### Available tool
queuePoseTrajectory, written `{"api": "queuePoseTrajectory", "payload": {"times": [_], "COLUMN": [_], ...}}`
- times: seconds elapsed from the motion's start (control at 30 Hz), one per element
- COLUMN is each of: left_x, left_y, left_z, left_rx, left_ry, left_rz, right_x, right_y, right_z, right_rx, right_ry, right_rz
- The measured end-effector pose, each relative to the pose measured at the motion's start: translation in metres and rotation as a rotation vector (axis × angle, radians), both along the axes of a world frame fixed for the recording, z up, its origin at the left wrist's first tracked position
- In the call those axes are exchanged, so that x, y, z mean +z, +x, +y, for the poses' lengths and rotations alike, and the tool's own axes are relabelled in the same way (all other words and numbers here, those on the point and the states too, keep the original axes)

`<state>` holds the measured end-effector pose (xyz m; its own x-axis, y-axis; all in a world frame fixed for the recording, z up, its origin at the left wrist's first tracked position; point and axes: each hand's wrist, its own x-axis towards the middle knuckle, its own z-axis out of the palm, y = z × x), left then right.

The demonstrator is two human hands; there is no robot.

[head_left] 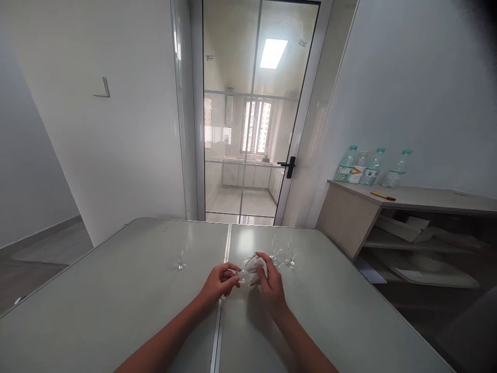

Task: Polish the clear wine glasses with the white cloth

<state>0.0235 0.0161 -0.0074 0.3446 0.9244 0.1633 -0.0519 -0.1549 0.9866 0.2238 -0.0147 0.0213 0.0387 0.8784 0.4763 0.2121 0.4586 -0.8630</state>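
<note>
Over the table's middle seam, my left hand (219, 280) pinches a clear stemmed glass (243, 276) between thumb and fingers, and the glass lies tilted sideways. A white cloth (257, 266) is bunched in my right hand (272, 284), pressed at the bowl end of that glass. The cloth hides part of the bowl, and my left fingers cover most of the stem. Just beyond my right hand stand a stemmed glass (291, 262) and at least one more glass (276, 257), partly hidden by the hand. Another stemmed glass (179, 266) stands upright by itself to the left.
The pale table (128, 300) has a metal strip down its middle. At the right, a shelf cabinet (349, 210) bears several plastic bottles (371, 168) and an orange-yellow stick-like object (382, 196). Behind the table is a glazed door (233, 197) with a black handle (290, 167).
</note>
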Motion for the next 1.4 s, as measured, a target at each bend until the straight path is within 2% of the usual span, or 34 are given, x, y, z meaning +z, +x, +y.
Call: {"api": "queuePoseTrajectory", "payload": {"times": [0.07, 0.13, 0.23, 0.33, 0.47, 0.57, 0.63, 0.73, 0.83, 0.97, 1.13, 1.27, 1.33, 1.4], "left_x": [0.002, 0.007, 0.017, 0.024, 0.017, 0.006, 0.002, 0.004, 0.011, 0.016, 0.016, 0.010, 0.008, 0.009], "left_y": [-0.001, -0.002, -0.004, -0.006, -0.003, 0.002, 0.006, 0.009, 0.011, 0.012, 0.012, 0.010, 0.009, 0.006], "left_z": [-0.004, -0.009, -0.017, -0.024, -0.021, -0.014, -0.012, -0.010, -0.010, -0.011, -0.011, -0.010, -0.011, -0.012], "left_rx": [0.035, 0.015, -0.104, -0.194, -0.187, -0.141, -0.082, 0.040, 0.160, 0.271, 0.249, 0.228, 0.216, 0.228], "left_ry": [0.056, 0.126, 0.166, 0.118, 0.063, 0.032, 0.001, -0.047, -0.068, -0.065, -0.128, -0.080, -0.008, 0.097], "left_rz": [0.059, 0.139, 0.160, 0.034, -0.166, -0.268, -0.286, -0.328, -0.386, -0.418, -0.380, -0.279, -0.206, -0.122], "right_x": [0.004, 0.007, 0.011, 0.014, 0.015, 0.013, 0.008, 0.001, -0.006, -0.015, -0.028, -0.021, -0.013, -0.007], "right_y": [0.003, 0.006, 0.010, 0.008, -0.003, -0.012, -0.015, -0.017, -0.018, -0.023, -0.026, -0.019, -0.015, -0.012], "right_z": [-0.003, -0.004, -0.003, -0.002, -0.006, -0.006, -0.004, 0.001, 0.004, 0.001, -0.001, 0.002, 0.003, 0.004], "right_rx": [-0.068, -0.047, 0.168, 0.411, 0.515, 0.528, 0.468, 0.361, 0.353, 0.368, 0.172, 0.211, 0.230, 0.197], "right_ry": [-0.004, 0.036, 0.014, -0.183, -0.336, -0.364, -0.342, -0.258, -0.212, -0.172, 0.035, 0.271, 0.383, 0.460], "right_rz": [0.041, 0.050, 0.027, 0.120, 0.389, 0.460, 0.454, 0.434, 0.403, 0.284, -0.022, -0.412, -0.607, -0.711]}}
